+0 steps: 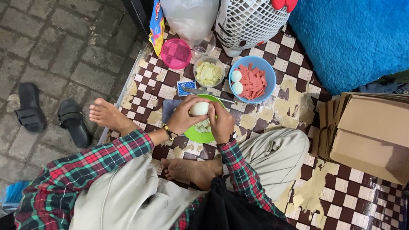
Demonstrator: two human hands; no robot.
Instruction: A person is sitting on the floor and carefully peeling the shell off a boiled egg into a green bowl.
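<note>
White egg (199, 109) long axis roughly level, left-right. Pinched between left hand (183, 117) and right hand (221, 123), fingers (194, 100) curled closed around it. Green plate (192, 134) just below fingers, shell bits (203, 126) on it.

Yellow-and-blue snack packet (156, 25) upright at the mat's far left edge, beside a clear plastic bag (189, 17). Small blue-and-white sachet (185, 87) flat on the checkered mat, just left of a knife. Plain brown cardboard boxes (370, 134) stacked flat at the right.
</note>
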